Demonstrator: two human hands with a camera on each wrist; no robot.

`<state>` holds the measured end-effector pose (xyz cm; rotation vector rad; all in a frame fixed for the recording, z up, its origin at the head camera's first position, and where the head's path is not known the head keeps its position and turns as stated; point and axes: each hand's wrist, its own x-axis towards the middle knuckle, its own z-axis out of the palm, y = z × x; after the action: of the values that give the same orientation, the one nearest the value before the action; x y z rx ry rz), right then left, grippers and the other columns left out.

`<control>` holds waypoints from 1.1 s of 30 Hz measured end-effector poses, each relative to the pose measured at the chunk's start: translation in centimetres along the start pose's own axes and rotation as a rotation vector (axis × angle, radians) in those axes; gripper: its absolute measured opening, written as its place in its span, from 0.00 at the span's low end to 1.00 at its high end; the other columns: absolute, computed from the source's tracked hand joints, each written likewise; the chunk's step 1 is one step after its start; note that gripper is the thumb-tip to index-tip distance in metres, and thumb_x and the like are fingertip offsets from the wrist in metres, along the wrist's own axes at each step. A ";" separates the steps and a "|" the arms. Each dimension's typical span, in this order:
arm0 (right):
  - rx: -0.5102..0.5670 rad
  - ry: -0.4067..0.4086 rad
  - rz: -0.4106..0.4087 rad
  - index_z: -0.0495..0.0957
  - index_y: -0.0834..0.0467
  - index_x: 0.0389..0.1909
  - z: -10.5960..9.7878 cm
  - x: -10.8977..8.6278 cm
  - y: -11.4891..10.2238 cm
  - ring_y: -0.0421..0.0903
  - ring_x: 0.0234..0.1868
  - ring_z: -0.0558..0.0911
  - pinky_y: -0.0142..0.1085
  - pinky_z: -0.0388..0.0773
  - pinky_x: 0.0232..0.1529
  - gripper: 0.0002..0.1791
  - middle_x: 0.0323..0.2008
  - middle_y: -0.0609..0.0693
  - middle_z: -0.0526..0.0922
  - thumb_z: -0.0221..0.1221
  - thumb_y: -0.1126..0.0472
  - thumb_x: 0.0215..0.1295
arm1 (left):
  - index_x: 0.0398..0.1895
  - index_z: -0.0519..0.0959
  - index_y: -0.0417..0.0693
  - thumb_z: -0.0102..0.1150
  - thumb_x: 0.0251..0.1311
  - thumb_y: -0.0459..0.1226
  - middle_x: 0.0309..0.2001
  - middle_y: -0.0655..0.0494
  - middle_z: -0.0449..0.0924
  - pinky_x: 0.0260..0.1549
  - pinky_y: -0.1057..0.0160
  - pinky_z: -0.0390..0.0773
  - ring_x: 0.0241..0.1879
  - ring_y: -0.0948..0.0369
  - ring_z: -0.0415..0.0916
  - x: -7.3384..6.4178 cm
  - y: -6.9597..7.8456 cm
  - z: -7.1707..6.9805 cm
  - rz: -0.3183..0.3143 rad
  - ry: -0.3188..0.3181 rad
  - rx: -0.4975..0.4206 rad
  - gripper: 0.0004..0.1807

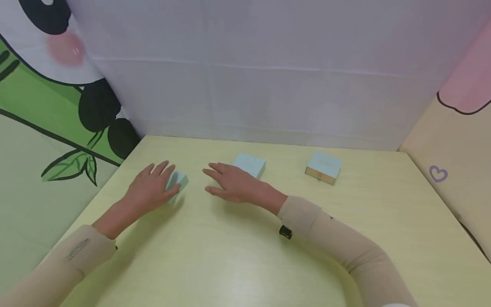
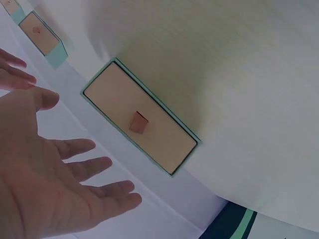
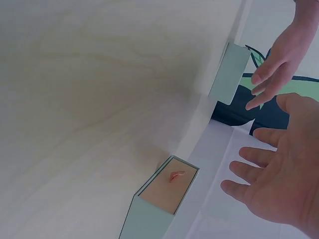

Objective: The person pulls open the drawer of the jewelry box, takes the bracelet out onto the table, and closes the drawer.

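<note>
Three pale blue drawer-style boxes lie on the table. My left hand (image 1: 150, 189) is over the left box (image 1: 181, 182), its fingers spread and partly covering it. From the left wrist, that box (image 2: 119, 99) shows a tan end with a small pinkish tab, and the left hand (image 2: 50, 174) appears apart from it. My right hand (image 1: 235, 183) reaches leftward in front of the middle box (image 1: 249, 164), hiding part of it. In the right wrist view, the right hand's (image 3: 284, 174) fingers are extended and hold nothing; the middle box (image 3: 169, 186) lies beyond them.
The third box (image 1: 324, 167) lies farther right, its tan side facing me. Behind the pale wooden table (image 1: 238, 256) hangs a plain light cloth (image 1: 268, 85). Cartoon-printed panels (image 1: 57, 204) stand on the left and right sides.
</note>
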<state>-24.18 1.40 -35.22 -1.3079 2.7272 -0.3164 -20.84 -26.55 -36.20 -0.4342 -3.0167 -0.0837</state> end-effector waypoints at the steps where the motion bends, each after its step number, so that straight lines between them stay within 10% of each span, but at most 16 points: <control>1: -0.003 -0.001 0.000 0.52 0.52 0.81 0.0 0.2 0.0 0.51 0.80 0.54 0.43 0.53 0.77 0.35 0.80 0.55 0.53 0.42 0.41 0.81 | 0.73 0.64 0.35 0.50 0.72 0.51 0.72 0.30 0.60 0.64 0.28 0.59 0.67 0.26 0.57 0.0 0.2 0.1 -0.019 -0.006 0.012 0.36; 12: 0.028 0.005 0.002 0.53 0.53 0.81 -0.3 1.2 0.0 0.54 0.81 0.52 0.43 0.50 0.78 0.35 0.80 0.56 0.53 0.43 0.42 0.81 | 0.75 0.59 0.34 0.50 0.71 0.59 0.73 0.24 0.54 0.62 0.26 0.60 0.67 0.22 0.55 0.5 0.7 1.0 -0.095 -0.045 -0.019 0.43; 33: 0.004 -0.017 -0.004 0.52 0.54 0.81 0.5 1.8 -0.2 0.54 0.80 0.52 0.41 0.47 0.79 0.35 0.80 0.55 0.53 0.41 0.43 0.82 | 0.71 0.65 0.28 0.53 0.73 0.38 0.69 0.21 0.61 0.63 0.31 0.65 0.65 0.24 0.61 -0.1 0.2 2.1 0.049 -0.026 0.043 0.29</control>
<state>-25.07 -0.16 -35.70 -1.3097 2.7091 -0.3097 -20.84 -26.30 -38.29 -0.5082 -3.0246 -0.0104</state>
